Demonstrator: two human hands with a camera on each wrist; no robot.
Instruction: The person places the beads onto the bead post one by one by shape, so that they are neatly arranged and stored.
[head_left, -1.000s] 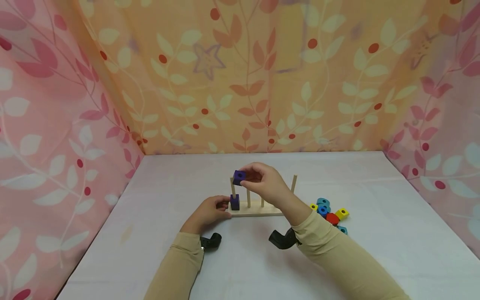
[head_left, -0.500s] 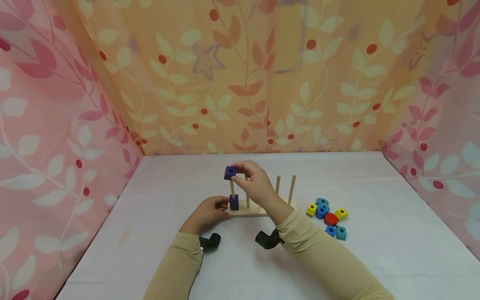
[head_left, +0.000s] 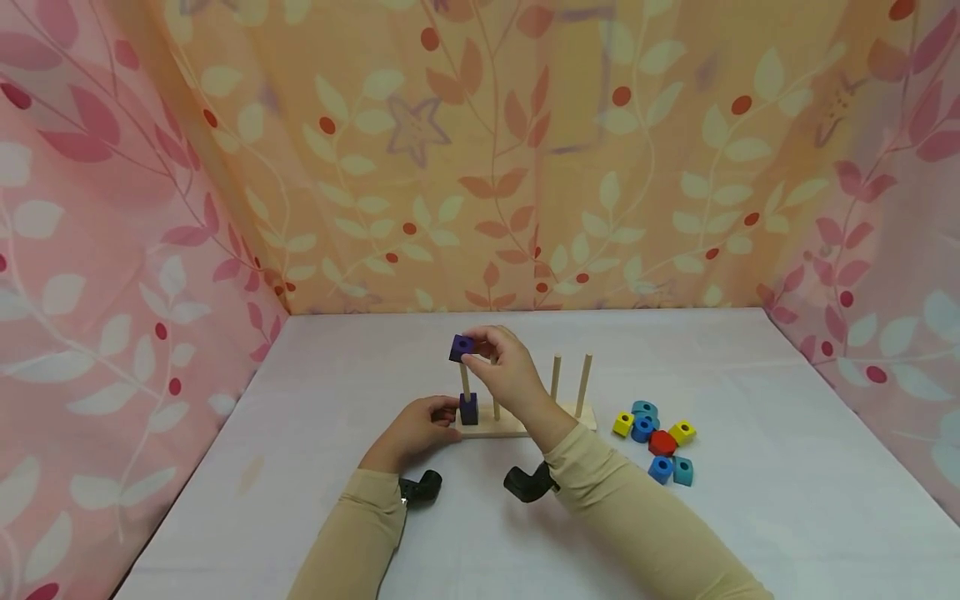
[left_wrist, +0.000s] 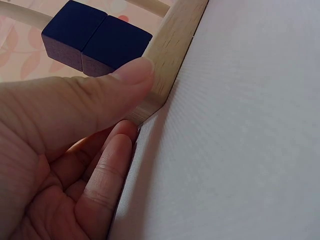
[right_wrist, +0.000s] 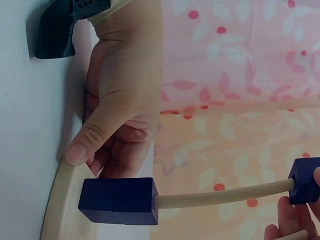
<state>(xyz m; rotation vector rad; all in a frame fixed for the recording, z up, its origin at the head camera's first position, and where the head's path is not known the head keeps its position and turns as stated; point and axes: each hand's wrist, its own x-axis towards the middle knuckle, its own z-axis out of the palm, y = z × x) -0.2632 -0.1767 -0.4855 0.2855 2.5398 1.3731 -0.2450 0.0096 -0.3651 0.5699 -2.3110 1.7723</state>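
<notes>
My right hand (head_left: 512, 371) pinches a purple cube bead (head_left: 461, 347) by its side, at the top of the leftmost peg. In the right wrist view, the tip of the peg (right_wrist: 225, 194) meets the hole of that cube (right_wrist: 305, 175). Two more purple cubes (left_wrist: 95, 37) are stacked at the foot of the same peg. My left hand (head_left: 417, 427) holds the left end of the wooden peg base (head_left: 495, 428), its thumb on the front side and its fingers at the end and behind.
Right of the base lie several loose beads: yellow (head_left: 623, 424), blue (head_left: 661, 469), teal (head_left: 683, 472) and a red one (head_left: 662, 443). More upright pegs (head_left: 583, 385) stand on the base. A floral curtain (head_left: 525, 167) encloses the white tabletop (head_left: 337, 358).
My right hand has carried the purple cube left, onto the top of the leftmost peg. A blue bead once hidden by the right arm now shows. My left hand stays at the base.
</notes>
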